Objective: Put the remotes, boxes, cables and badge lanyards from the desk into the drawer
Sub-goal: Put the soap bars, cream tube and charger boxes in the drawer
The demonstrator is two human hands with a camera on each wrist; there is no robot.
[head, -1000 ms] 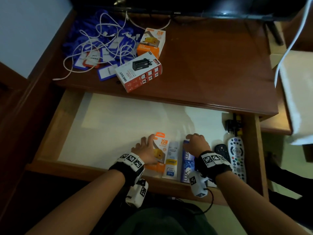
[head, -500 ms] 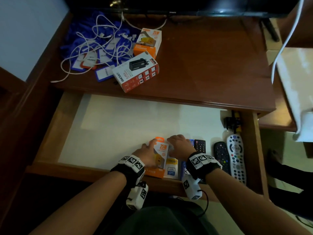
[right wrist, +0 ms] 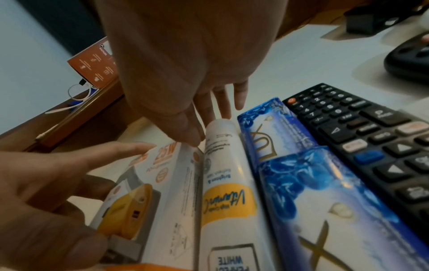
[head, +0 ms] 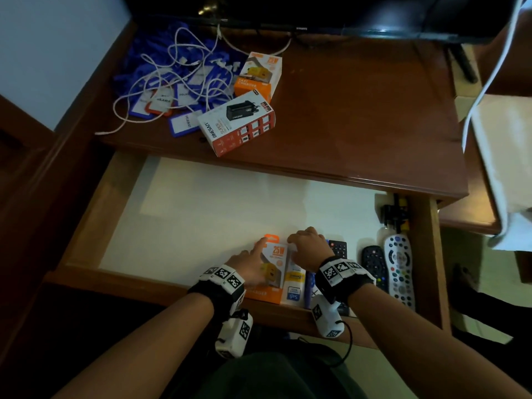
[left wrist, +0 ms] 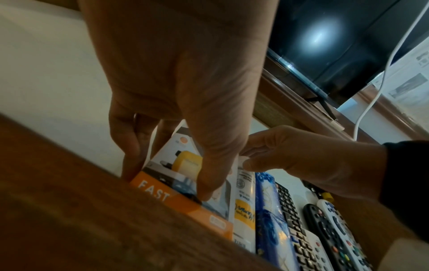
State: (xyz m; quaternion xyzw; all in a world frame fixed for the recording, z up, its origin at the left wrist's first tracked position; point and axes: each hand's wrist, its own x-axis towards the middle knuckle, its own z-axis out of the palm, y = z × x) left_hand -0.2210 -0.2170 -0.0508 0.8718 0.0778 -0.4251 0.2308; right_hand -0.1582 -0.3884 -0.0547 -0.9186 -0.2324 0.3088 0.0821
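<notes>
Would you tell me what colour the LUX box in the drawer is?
Blue and white, with gold lettering; the LUX box shows best in the right wrist view.

Left hand point(head: 248, 266) covering the lower left face of the orange charger box point(head: 275, 256). Black remote point(head: 339, 249) mostly hidden under the right hand point(head: 309, 249) and wristband. Badge lanyards point(head: 161, 82) at upper left too tangled to count, lettering too small to read. Monitor point(head: 345, 12) cut off by the top edge.
</notes>
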